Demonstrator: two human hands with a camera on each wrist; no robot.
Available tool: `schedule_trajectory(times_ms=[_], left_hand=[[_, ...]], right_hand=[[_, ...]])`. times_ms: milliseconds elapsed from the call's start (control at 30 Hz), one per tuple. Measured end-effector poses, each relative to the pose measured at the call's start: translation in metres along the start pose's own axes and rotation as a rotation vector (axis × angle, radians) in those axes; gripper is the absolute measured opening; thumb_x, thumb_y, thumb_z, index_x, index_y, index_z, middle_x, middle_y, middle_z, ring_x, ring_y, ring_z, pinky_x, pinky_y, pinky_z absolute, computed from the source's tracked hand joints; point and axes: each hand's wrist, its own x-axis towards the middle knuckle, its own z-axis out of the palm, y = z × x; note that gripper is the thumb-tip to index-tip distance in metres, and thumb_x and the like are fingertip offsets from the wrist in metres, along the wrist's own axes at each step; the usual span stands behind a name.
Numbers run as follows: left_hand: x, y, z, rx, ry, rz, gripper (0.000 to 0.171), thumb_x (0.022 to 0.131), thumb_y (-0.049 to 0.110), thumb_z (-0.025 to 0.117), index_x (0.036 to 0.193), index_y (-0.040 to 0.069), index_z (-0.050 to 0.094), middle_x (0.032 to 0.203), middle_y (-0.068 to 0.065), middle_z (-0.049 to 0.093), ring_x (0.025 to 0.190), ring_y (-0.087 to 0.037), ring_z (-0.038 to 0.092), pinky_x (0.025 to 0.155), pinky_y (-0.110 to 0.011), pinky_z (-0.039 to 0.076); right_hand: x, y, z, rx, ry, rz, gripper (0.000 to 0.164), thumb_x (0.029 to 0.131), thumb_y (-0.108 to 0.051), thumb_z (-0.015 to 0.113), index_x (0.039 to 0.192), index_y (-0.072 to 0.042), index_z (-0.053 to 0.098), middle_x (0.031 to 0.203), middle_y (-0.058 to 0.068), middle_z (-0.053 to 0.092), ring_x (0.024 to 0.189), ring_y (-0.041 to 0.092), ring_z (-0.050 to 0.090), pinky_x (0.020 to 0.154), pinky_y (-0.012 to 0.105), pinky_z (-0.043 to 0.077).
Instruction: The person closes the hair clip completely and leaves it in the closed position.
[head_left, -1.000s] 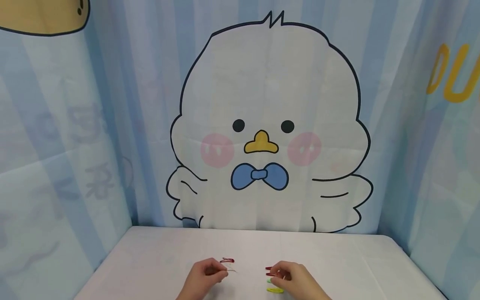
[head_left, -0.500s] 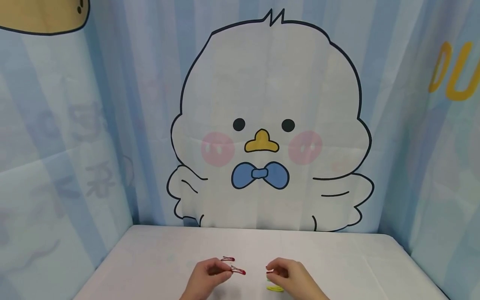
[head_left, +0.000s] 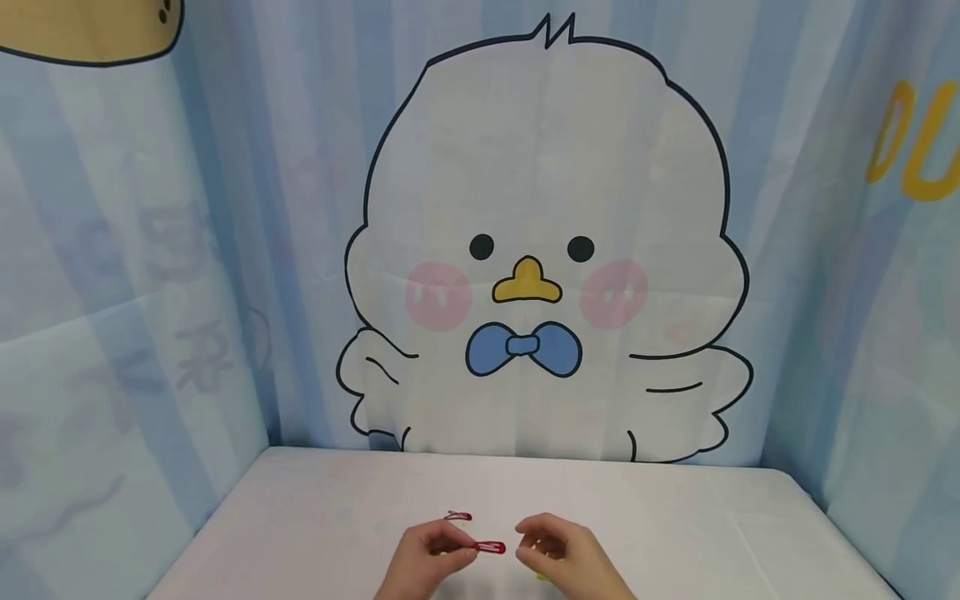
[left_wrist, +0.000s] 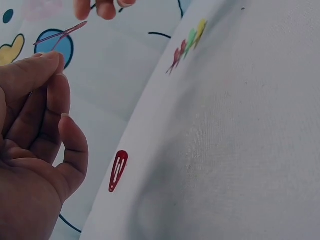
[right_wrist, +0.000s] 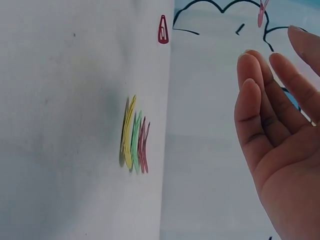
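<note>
My left hand (head_left: 431,554) pinches a red snap hair clip (head_left: 492,547) by one end between thumb and fingers, above the table. In the left wrist view the arms of this clip (left_wrist: 75,27) stand apart. Just right of its free end is my right hand (head_left: 573,554), fingers loosely bent, thumb and index finger apart, nothing between them. Another red clip (left_wrist: 118,171) lies flat on the table behind the left hand. The right wrist view has a row of clips on edge: yellow (right_wrist: 129,135), green (right_wrist: 136,145) and dark red (right_wrist: 144,147).
A white table (head_left: 337,492) lies under both hands. Behind it hangs a blue striped curtain (head_left: 300,250) with a cartoon chick, and similar curtains close off both sides. In the head view the right hand hides most of the row of clips.
The left hand has turned the held clip into plain view and moved it right. The right hand has come left, away from above the row, to near the clip's free end.
</note>
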Motion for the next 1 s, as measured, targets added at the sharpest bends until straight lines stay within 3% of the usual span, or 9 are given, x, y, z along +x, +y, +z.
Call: schedule_trajectory(times_ms=[167,533,733,1000], left_hand=[[-0.001,0.0,0.005,-0.021,-0.016,0.019,0.02,0.086,0.003,0.078,0.103,-0.006,0.071,0.091,-0.005,0.072,0.083,-0.018,0.063,0.075,-0.034,0.051],[-0.004,-0.006,0.011,-0.032,-0.067,0.064,0.019,0.085,0.003,0.078,0.099,-0.007,0.07,0.088,-0.007,0.073,0.08,-0.018,0.064,0.072,-0.032,0.05],[-0.002,-0.005,0.012,-0.039,-0.092,0.065,0.02,0.086,0.005,0.078,0.102,-0.004,0.07,0.09,-0.007,0.073,0.083,-0.019,0.065,0.076,-0.035,0.05],[-0.005,-0.002,0.013,-0.036,-0.119,0.086,0.026,0.088,0.012,0.078,0.105,-0.005,0.071,0.092,-0.007,0.072,0.084,-0.019,0.066,0.077,-0.034,0.053]], right_hand=[[0.001,0.0,0.007,0.001,0.023,-0.052,0.022,0.094,-0.018,0.072,0.108,-0.001,0.07,0.088,-0.004,0.068,0.076,0.007,0.062,0.069,0.026,0.052],[-0.001,0.004,0.018,0.066,0.017,0.023,0.021,0.093,-0.016,0.074,0.101,0.003,0.07,0.079,0.0,0.066,0.064,0.01,0.06,0.061,0.024,0.051],[-0.001,0.003,0.019,0.056,0.038,0.005,0.011,0.091,-0.013,0.076,0.094,-0.003,0.071,0.077,-0.001,0.066,0.062,0.009,0.059,0.059,0.024,0.051],[-0.002,0.0,0.019,0.045,0.087,0.008,0.009,0.09,-0.011,0.077,0.091,-0.004,0.072,0.076,-0.001,0.065,0.061,0.008,0.057,0.057,0.024,0.05]])
